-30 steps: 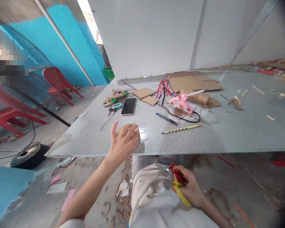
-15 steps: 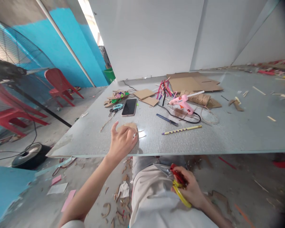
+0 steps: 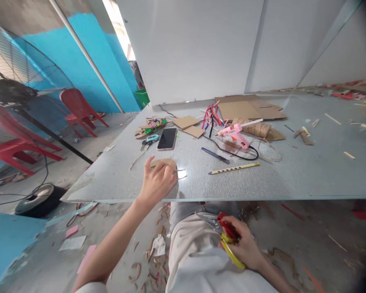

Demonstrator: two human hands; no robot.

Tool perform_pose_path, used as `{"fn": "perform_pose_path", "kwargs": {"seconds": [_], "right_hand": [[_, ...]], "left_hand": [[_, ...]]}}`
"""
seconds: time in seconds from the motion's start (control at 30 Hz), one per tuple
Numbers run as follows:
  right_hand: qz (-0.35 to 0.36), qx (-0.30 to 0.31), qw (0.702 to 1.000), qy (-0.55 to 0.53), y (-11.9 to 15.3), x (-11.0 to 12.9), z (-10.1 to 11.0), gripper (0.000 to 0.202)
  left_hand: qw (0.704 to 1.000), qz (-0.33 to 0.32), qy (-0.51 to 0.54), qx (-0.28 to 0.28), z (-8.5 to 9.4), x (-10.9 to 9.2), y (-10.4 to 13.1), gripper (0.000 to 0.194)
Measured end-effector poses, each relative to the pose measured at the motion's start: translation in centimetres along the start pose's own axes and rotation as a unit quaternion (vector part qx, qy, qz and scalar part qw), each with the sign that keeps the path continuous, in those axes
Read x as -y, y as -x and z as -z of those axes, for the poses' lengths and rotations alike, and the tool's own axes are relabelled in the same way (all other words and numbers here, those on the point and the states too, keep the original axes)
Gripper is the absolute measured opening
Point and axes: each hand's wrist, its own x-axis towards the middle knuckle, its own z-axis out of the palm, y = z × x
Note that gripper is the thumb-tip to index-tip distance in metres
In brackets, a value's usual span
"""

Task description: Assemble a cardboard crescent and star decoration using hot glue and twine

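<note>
Container: one bin (image 3: 142,97), green, stands at the upper left of the frame, beyond the far left end of the table (image 3: 280,179). Its contents cannot be seen from this angle.

Scissors (image 3: 226,239): located at the lower centre of the frame, over the person's lap and below the near edge of the table. The long axis runs diagonally, from upper left to lower right. The blades (image 3: 205,218) point to the upper left; the yellow handle ends toward the lower right (the other handle is red). The right hand (image 3: 244,244) is closed around the handles.

Card (image 3: 164,162): located on the table, left of centre in the frame, near the front edge. The left hand (image 3: 159,179) covers most of it, so its long axis cannot be determined. Two thin strands (image 3: 182,176) extend from beside the fingers toward the right of the frame. The left hand's fingers are curled over the card, with the outermost finger raised at the left; whether they pinch or only press it cannot be told.

Adjacent items: the phone (image 3: 167,138) lies just above the card in the frame, with the keys (image 3: 149,141) at its left. The pencil (image 3: 234,169) lies to the right of the card, nearly level.
</note>
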Motion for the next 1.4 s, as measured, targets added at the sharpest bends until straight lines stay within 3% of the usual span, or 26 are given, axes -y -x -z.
{"fn": "perform_pose_path", "kwargs": {"seconds": [0.3,0.53,0.7,0.8,0.97,1.2,1.4], "right_hand": [[-0.001,0.007,1.000,-0.009,-0.6,1.2,0.8,0.036],[-0.039,-0.019,0.996,-0.081,-0.8,0.3,0.5,0.041],[-0.041,-0.010,0.996,-0.082,-0.5,-0.3,0.4,0.043],[-0.043,0.010,0.996,-0.077,-0.5,-0.3,0.4,0.042],[-0.035,0.006,0.997,-0.061,-0.5,-0.6,0.1,0.042],[-0.031,0.018,0.997,-0.063,-0.4,-0.6,0.0,0.039],[-0.039,0.035,0.995,-0.089,-0.5,-0.4,0.1,0.033]], "left_hand": [[0.998,-0.057,0.015,0.003,0.3,1.4,-0.6,0.025],[0.997,-0.045,0.040,0.057,1.3,1.3,-0.6,0.019],[0.980,0.009,0.167,0.110,3.2,1.3,0.0,0.028],[0.976,0.093,0.189,0.064,3.2,1.9,0.8,0.011],[0.960,0.216,0.180,0.014,1.9,2.5,2.0,0.018],[0.930,0.281,0.221,0.088,1.6,2.0,2.7,0.007],[0.869,0.316,0.356,0.132,2.0,1.6,2.4,0.016]]}}
